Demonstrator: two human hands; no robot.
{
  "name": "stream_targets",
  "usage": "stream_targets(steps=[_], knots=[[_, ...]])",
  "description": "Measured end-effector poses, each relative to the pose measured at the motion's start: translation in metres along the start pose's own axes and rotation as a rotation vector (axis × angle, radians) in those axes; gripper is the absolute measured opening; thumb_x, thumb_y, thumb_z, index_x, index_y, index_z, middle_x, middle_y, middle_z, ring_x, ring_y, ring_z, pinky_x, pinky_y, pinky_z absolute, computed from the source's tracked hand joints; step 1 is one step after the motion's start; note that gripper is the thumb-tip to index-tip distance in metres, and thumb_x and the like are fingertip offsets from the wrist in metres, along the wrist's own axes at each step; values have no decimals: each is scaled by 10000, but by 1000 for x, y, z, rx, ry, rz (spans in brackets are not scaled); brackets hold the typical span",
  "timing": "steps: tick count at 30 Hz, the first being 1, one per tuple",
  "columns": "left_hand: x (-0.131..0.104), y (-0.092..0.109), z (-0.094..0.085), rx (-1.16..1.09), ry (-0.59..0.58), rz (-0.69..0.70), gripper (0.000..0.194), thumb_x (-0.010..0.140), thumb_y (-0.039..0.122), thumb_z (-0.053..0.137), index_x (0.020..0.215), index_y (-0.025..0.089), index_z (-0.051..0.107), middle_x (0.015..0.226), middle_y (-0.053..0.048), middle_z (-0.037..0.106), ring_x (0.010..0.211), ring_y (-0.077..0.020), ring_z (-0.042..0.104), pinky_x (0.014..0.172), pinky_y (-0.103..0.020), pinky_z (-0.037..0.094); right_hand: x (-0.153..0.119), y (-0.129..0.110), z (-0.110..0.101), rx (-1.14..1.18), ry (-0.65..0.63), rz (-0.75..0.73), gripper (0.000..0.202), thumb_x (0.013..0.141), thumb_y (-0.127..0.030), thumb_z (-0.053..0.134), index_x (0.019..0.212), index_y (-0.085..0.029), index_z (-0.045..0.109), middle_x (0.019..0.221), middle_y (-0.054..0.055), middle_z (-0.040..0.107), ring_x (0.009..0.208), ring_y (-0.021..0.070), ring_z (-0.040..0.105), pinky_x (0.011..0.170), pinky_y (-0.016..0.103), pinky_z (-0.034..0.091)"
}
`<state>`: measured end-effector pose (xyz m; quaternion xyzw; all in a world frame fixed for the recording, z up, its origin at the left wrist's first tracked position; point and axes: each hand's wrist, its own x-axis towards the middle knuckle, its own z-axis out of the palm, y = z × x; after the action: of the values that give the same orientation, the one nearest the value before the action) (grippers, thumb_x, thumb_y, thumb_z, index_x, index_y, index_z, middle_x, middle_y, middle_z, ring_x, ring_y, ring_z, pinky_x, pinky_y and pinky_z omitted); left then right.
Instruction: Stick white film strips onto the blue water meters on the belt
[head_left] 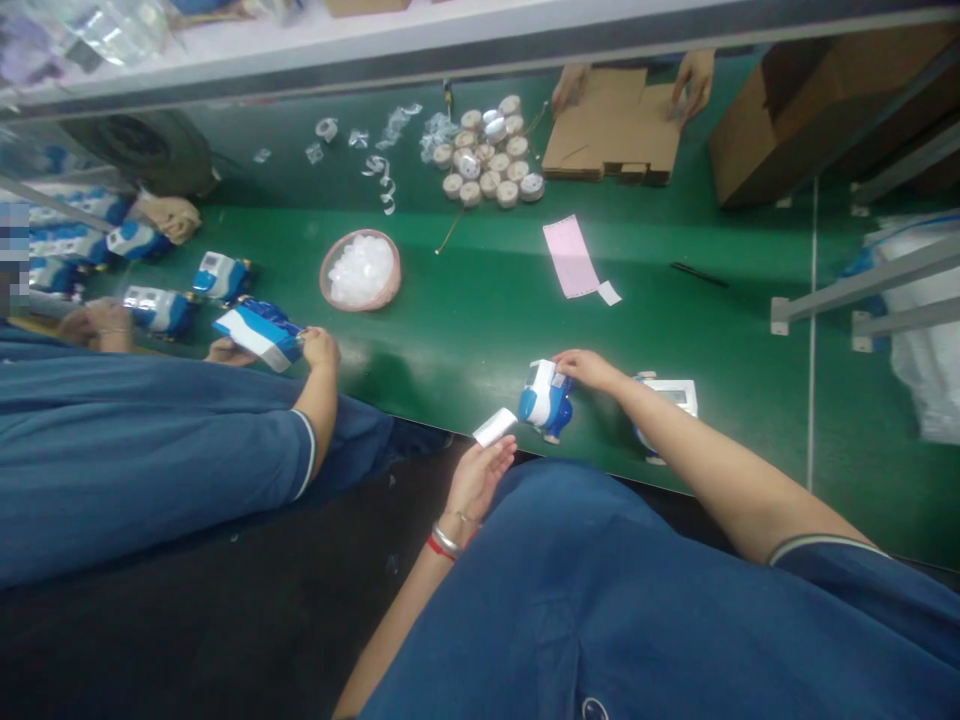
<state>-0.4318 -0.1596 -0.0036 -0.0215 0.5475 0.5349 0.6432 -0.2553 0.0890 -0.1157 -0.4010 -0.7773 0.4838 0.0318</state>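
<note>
My right hand (589, 368) grips a blue and white meter (545, 398) standing at the near edge of the green table (487, 310). My left hand (480, 478), with bracelets at the wrist, holds a small white label (495, 427) just left of the meter, off the table's edge. Another meter (671, 395) with a white face lies behind my right forearm, partly hidden.
A co-worker on the left holds a blue and white meter (259, 335); more meters (161, 310) lie beside them. A pink bowl (360, 272) of clear caps, round tape rolls (491, 150), a pink paper (570, 257) and another person's hands on flat cardboard (611, 125) lie farther back.
</note>
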Motion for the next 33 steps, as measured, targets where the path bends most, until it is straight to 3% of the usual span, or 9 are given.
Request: stream_targets(steps=[15, 27, 33], knots=[[5, 7, 2, -1, 44, -15, 276, 719, 194, 647, 980, 110, 613, 1059, -144, 636, 926, -180, 618, 879, -316, 469, 14, 0, 1, -89, -35, 6, 250, 775, -293, 531, 926, -167, 685, 1022, 38, 654, 835, 145, 587, 757, 221, 440], [9, 7, 7, 14, 33, -21, 289, 729, 203, 639, 1002, 114, 609, 1063, -139, 636, 924, -172, 617, 881, -311, 468, 12, 5, 5, -50, 30, -50, 200, 773, -287, 531, 771, -159, 684, 1018, 38, 649, 877, 136, 578, 789, 216, 433], [10, 4, 10, 36, 32, -22, 289, 724, 206, 645, 997, 116, 614, 1062, -135, 636, 921, -171, 616, 869, -299, 473, 9, 8, 10, 0, 81, -16, 185, 761, -278, 547, 806, -166, 688, 1011, 42, 652, 869, 144, 583, 784, 236, 442]])
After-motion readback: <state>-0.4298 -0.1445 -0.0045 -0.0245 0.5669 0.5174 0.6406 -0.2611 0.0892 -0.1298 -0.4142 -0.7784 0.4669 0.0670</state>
